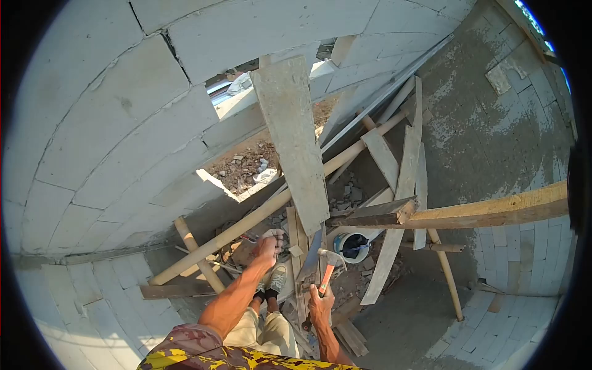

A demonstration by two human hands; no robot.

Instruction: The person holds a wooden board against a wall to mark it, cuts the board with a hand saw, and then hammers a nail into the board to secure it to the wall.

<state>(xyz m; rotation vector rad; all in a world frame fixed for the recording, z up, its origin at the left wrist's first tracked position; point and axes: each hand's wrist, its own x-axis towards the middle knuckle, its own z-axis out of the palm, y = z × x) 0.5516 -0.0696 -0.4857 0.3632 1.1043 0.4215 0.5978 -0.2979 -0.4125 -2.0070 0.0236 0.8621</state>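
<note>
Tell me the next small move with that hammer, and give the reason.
Probably a short, controlled tap on the lower end of the wide plank. The right hand holds the hammer with its head raised right beside that end, and the left hand rests on the slanting pole, which looks like a brace.

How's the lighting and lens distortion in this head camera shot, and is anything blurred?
Head view: strong fisheye, so the block wall bows and black corners ring the frame; hard sun on the wall and rubble, deep shade lower down; the right hand and hammer look sharp, the left hand sunlit, no motion blur evident.
</note>
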